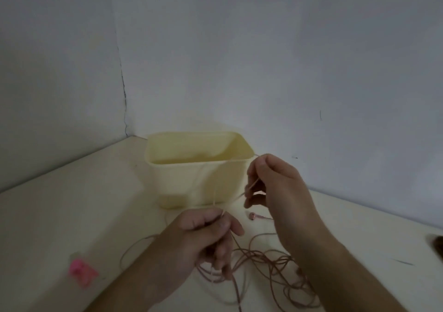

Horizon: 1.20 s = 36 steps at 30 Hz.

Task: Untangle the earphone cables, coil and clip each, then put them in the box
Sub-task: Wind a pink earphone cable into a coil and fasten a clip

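A: Any brand or writing to read in the head view?

B: None that I can make out. The box [201, 167] is plain pale yellow plastic with rounded corners and an open top, and the picture is too dim and soft for small print.

A: And the earphone cables?

B: Thin, pinkish-brown cable [263, 261], lying in a loose tangle of loops on the cream tabletop [72, 215], in front of the box and a little to its right. One earbud [252, 216] lies on the tabletop just in front of the box's right corner, between the two hands.

A: What are the hands doing?

B: The left hand [206, 237] is in front of the box, fingers curled, pinching a strand that runs up from the tangle. The right hand [271, 184] is raised beside the box's right front corner, thumb and fingers pinching a paler stretch of the same cable. The strand runs between the two hands across the box's front wall.

A: Anything else?

B: A pink clip [81, 269] lies on the tabletop, well to the left of the box and nearer the camera. It is blurred.
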Available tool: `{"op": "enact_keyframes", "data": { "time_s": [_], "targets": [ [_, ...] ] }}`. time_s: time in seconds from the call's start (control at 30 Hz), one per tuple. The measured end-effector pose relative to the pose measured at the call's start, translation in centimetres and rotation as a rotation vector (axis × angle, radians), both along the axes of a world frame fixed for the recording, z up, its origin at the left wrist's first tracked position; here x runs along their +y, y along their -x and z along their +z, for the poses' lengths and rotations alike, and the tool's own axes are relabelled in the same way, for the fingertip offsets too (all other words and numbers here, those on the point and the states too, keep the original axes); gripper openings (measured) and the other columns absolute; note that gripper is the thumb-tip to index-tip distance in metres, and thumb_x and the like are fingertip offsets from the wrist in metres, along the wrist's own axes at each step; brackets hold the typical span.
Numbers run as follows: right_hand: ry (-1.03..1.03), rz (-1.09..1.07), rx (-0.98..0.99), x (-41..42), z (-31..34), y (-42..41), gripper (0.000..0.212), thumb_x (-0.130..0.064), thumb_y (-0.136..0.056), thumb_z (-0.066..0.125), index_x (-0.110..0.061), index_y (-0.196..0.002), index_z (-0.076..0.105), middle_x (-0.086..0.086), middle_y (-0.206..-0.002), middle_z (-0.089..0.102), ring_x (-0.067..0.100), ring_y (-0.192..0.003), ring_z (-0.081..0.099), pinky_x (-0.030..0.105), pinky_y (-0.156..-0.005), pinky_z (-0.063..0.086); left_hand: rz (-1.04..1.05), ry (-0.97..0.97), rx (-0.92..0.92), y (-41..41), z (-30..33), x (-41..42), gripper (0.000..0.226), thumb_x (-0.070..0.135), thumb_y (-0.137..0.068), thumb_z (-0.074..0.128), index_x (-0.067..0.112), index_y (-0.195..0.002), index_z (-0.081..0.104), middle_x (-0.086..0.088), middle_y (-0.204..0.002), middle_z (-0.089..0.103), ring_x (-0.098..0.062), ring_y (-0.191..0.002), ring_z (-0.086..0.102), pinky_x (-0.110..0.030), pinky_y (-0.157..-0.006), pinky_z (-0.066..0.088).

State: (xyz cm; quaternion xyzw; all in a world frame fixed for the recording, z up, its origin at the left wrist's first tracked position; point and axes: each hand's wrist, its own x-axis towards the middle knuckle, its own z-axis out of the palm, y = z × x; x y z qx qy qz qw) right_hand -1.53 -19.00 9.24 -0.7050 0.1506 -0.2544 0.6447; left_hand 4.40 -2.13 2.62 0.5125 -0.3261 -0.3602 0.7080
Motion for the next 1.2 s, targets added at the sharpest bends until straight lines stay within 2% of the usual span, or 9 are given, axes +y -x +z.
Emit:
{"op": "enact_keyframes", "data": {
  "time_s": [0.13,0.2,0.27,0.4,0.47,0.67,0.97,1.1,1.2],
  "targets": [
    [0.592,-0.328,0.160,-1.6,-0.8,0.2,0.008,-0.014,-0.106,0.053,-0.016,-0.109,0.060,0.001,-0.105,0.063,0.003,-0.074,0.060,0.010,-0.058,0.046,0.091,0.029,0.159,0.0,0.5,0.5,0.023,0.021,-0.102,0.063,0.000,-0.094,0.069,-0.002,-0.062,0.029,-0.012,-0.045,0.027,-0.021,-0.042,0.034],
    [0.969,-0.362,0.127,-1.3,-1.1,0.5,0.050,0.002,-0.092,0.056,-0.016,-0.138,0.049,0.001,-0.133,0.046,0.011,-0.106,0.059,0.014,-0.078,0.048,0.120,0.008,0.145,-0.2,0.8,0.6,0.026,0.024,-0.102,0.055,0.003,-0.094,0.068,0.000,-0.063,0.023,-0.009,-0.046,0.016,-0.017,-0.043,0.014],
    [1.136,-0.082,-0.019,-0.5,-0.6,1.0,0.076,0.010,-0.077,0.048,-0.017,-0.148,0.048,-0.001,-0.144,0.043,0.019,-0.131,0.049,0.026,-0.103,0.047,0.147,-0.002,0.108,-0.2,0.9,0.6,0.026,0.025,-0.102,0.054,0.006,-0.092,0.069,0.001,-0.062,0.020,-0.009,-0.049,0.012,-0.020,-0.045,0.008],
    [1.125,0.536,0.153,1.9,-0.2,1.7,0.046,-0.005,-0.100,0.052,-0.029,-0.139,0.056,-0.015,-0.118,0.059,0.001,-0.107,0.056,0.022,-0.095,0.050,0.176,-0.021,0.093,-0.4,0.8,0.8,0.029,0.027,-0.098,0.068,0.010,-0.076,0.062,0.003,-0.060,0.021,-0.008,-0.048,0.012,-0.020,-0.046,0.008],
    [1.177,0.426,0.170,1.4,-0.5,1.3,0.017,-0.018,-0.107,0.052,-0.029,-0.114,0.063,-0.014,-0.090,0.061,0.003,-0.078,0.058,0.030,-0.073,0.052,0.187,-0.014,0.057,-0.7,0.8,1.0,0.029,0.028,-0.097,0.069,0.003,-0.084,0.061,0.002,-0.060,0.022,-0.009,-0.049,0.014,-0.018,-0.045,0.013],
    [0.691,-0.047,0.018,-2.5,1.5,1.5,0.032,-0.018,-0.105,0.054,-0.020,-0.076,0.068,-0.018,-0.050,0.049,0.004,-0.047,0.045,0.014,-0.049,0.032,0.202,0.069,0.029,-1.6,1.1,1.7,0.027,0.027,-0.091,0.065,0.002,-0.081,0.064,-0.001,-0.061,0.021,-0.014,-0.052,0.016,-0.028,-0.049,0.017],
    [0.429,-0.460,-0.115,-5.2,0.7,1.2,0.029,-0.020,-0.104,0.044,-0.018,-0.083,0.064,0.000,-0.066,0.055,0.020,-0.063,0.048,0.038,-0.063,0.038,0.239,0.177,0.057,-2.2,0.9,2.1,0.021,0.023,-0.093,0.061,0.003,-0.087,0.064,-0.002,-0.060,0.025,-0.015,-0.049,0.027,-0.031,-0.054,0.041],
    [0.397,-0.436,-0.006,-5.2,1.1,1.6,0.024,-0.016,-0.096,0.048,-0.017,-0.082,0.068,-0.005,-0.067,0.059,0.023,-0.066,0.051,0.036,-0.061,0.037,0.269,0.172,0.049,-2.1,1.0,2.2,0.018,0.022,-0.101,0.060,0.004,-0.097,0.064,0.000,-0.060,0.023,-0.015,-0.049,0.021,-0.030,-0.050,0.034],
    [0.685,-0.272,0.194,-4.2,1.4,2.2,0.025,-0.008,-0.092,0.058,-0.023,-0.104,0.074,-0.009,-0.099,0.070,0.016,-0.091,0.063,0.035,-0.077,0.051,0.288,0.115,0.020,-1.7,1.2,2.0,0.020,0.025,-0.101,0.059,0.006,-0.098,0.065,0.000,-0.062,0.017,-0.012,-0.051,0.013,-0.026,-0.048,0.014]
  ]
}}
